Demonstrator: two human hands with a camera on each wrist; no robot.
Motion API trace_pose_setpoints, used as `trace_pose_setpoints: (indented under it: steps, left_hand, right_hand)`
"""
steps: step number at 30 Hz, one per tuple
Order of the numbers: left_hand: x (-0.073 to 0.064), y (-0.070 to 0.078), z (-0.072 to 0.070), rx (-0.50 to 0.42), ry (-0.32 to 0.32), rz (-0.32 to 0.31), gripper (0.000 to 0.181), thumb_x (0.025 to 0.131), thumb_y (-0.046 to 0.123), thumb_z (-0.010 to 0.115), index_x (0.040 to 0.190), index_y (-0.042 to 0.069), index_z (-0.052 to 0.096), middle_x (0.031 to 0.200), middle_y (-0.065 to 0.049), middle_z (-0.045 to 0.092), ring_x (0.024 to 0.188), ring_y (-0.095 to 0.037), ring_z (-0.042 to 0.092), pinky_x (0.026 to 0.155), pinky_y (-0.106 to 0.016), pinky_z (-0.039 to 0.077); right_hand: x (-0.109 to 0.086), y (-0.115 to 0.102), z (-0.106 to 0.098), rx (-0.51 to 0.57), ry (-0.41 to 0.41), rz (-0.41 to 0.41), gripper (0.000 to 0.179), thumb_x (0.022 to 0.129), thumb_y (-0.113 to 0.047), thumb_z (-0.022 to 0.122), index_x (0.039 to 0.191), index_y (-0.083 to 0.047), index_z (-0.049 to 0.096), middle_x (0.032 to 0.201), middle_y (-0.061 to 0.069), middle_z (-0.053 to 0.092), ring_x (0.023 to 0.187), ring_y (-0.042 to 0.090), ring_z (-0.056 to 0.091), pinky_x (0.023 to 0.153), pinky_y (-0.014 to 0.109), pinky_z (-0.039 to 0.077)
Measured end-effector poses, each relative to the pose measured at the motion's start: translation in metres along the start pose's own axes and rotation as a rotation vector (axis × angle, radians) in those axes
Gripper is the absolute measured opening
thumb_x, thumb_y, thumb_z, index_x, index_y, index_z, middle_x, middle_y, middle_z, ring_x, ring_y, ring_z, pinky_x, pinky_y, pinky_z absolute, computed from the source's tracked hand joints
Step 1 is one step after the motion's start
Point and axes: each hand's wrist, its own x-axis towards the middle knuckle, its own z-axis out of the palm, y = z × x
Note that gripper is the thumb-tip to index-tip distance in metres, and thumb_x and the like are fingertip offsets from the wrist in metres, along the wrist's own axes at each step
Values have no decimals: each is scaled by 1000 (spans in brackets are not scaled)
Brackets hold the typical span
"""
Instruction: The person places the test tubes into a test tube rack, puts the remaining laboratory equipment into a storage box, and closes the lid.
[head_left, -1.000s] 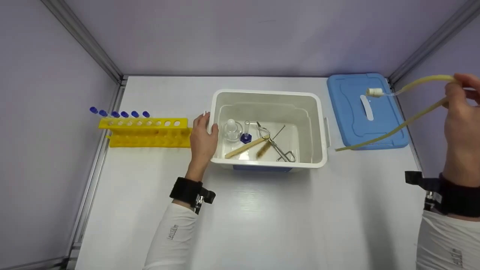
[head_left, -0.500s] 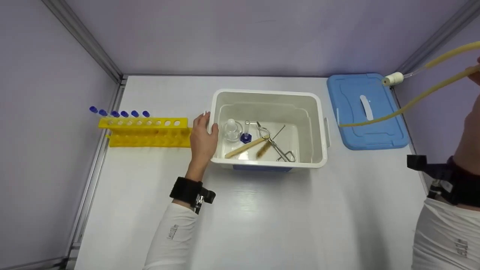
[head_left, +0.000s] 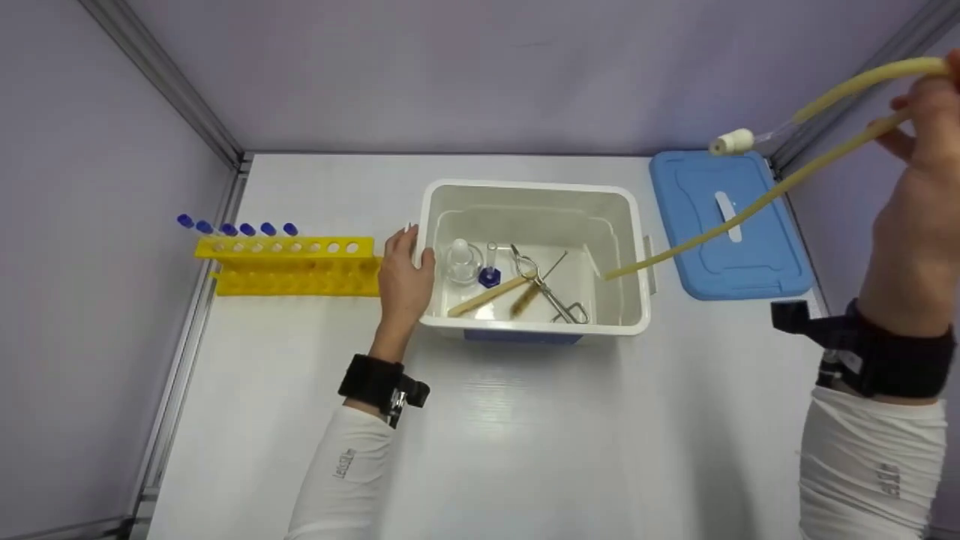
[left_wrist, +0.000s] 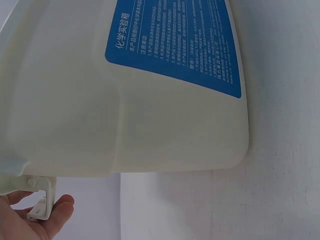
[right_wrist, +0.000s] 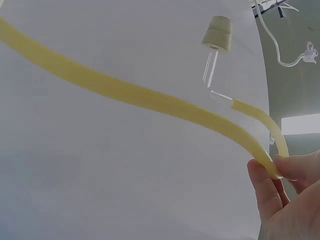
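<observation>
My left hand [head_left: 405, 277] holds the left side of the white plastic box [head_left: 534, 330]; in the left wrist view its thumb and fingers are around the box's side handle [left_wrist: 49, 197]. Up at the right, my right hand [head_left: 916, 195] pinches a bent yellow rubber tube [head_left: 675, 250] between thumb and fingers. One end carries a pale rubber stopper [head_left: 732, 142] with glass tubing, hanging above the blue lid [head_left: 776, 259]. At the other end, a short glass tube [head_left: 592, 261] reaches over the box's right part; whether it touches the box is unclear.
Inside the box are crucible tongs [head_left: 556, 300], a test tube brush [head_left: 525, 300], a wooden clamp [head_left: 487, 295], a small glass cylinder with a blue base [head_left: 490, 277] and an alcohol lamp [head_left: 461, 262]. A yellow rack [head_left: 300, 281] with several blue-capped tubes stands left.
My right hand first went out right, then came back left and higher, swinging the tube's lower end from beside the lid to over the box. My left hand stays put.
</observation>
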Motion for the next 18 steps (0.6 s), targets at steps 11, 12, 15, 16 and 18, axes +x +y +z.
trace_pose_setpoints:
  steps: [11, 12, 15, 16, 18]
  left_hand:
    - [1, -1, 1, 2, 17, 7, 48, 104, 19, 60, 149, 2, 56, 156, -23, 51, 143, -40, 54, 123, -50, 43]
    - [1, -1, 1, 1, 15, 5, 48, 104, 19, 60, 149, 2, 56, 156, -23, 51, 143, -40, 54, 123, -50, 43]
    - [2, -1, 0, 1, 9, -1, 48, 104, 19, 60, 150, 2, 56, 156, -23, 50, 144, -40, 53, 124, -50, 42]
    - [2, -1, 0, 3, 8, -2, 49, 104, 20, 60, 150, 3, 55, 157, -23, 50, 145, -40, 53, 124, -50, 42]
    - [2, -1, -1, 3, 8, -1, 49, 105, 19, 60, 150, 3, 55, 157, -23, 50, 145, -40, 52, 124, -50, 41]
  right_hand:
    - [-34, 21, 38, 190, -134, 121, 15, 92, 10, 69, 105, 10, 78, 85, 5, 68, 72, 14, 69, 68, 18, 62]
    - [-37, 26, 40, 208, -145, 138, 15, 91, 10, 71, 104, 11, 78, 85, 6, 68, 71, 14, 68, 67, 18, 62]
    - [-45, 40, 46, 156, -198, 150, 16, 90, 8, 74, 105, 10, 79, 86, 4, 68, 74, 13, 68, 67, 18, 62]
    - [-48, 45, 48, 110, -223, 134, 16, 91, 7, 74, 106, 8, 79, 87, 2, 68, 75, 12, 68, 67, 18, 62]
    - [-54, 52, 53, 43, -264, 134, 16, 92, 5, 74, 107, 7, 79, 88, -2, 69, 76, 10, 67, 67, 17, 62]
